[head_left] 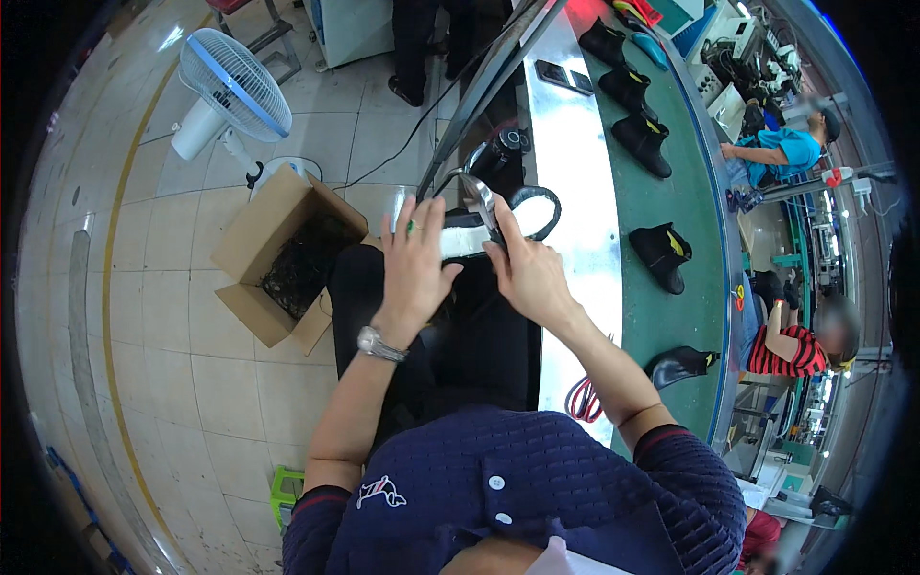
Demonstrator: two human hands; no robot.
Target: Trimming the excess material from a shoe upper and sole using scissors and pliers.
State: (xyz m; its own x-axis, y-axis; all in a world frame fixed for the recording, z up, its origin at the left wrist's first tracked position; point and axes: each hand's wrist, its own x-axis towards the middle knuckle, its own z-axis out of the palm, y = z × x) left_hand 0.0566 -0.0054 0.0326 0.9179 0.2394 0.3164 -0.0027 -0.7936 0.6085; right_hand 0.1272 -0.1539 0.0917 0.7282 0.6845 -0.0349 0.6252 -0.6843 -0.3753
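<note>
A dark shoe with a white underside (537, 215) lies bottom up in front of me, at the metal bench's left edge. My right hand (530, 275) is closed round a shiny metal hand tool (476, 196) with a curved head, held over the shoe's middle; its exact kind is unclear. My left hand (414, 264), slightly blurred, is by the shoe's near left end with its fingers stretched and the thumb apart. The hand partly covers that end, so I cannot tell whether it touches it.
Several black ankle boots (642, 142) stand on the green conveyor (661, 311) at right. Two phones (563, 77) and a red cord (584, 401) lie on the metal bench (583, 172). An open carton (251, 225) with black scraps and a fan (235, 86) stand at left. Co-workers sit across the line.
</note>
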